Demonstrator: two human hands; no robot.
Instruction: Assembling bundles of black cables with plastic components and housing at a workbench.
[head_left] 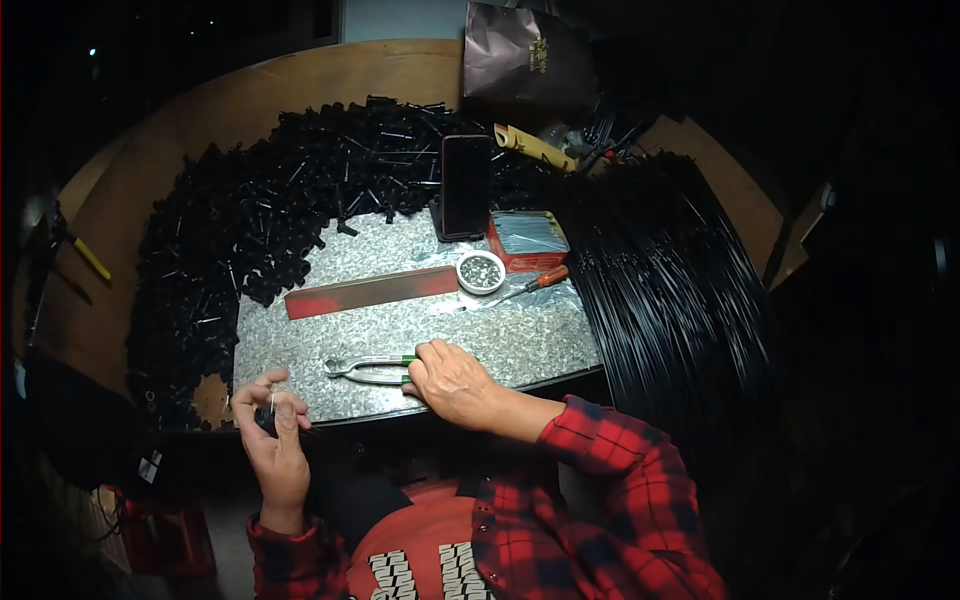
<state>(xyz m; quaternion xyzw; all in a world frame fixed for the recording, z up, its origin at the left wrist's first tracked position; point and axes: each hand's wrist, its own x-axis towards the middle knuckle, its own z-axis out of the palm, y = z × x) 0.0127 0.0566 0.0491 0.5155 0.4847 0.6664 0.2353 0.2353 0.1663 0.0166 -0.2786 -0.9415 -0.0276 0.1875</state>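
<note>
My right hand (455, 388) is closed over the green handles of a pair of end-cutting pincers (372, 363). The pincers lie flat on the speckled stone slab (530, 350), with their metal jaws pointing left. Off the slab's near left corner, my left hand (274, 445) is raised with its fingers curled. A small black piece (265, 416) shows between those fingers; its exact shape is partly hidden.
A long red-brown bar (370, 292) crosses the slab. Beyond it are a white bowl of small metal bits (481, 272), a screwdriver (545, 279), a red box of thin rods (528, 243) and a phone (466, 185). Black parts (250, 215) heap leftward; long black strands (670, 300) hang rightward.
</note>
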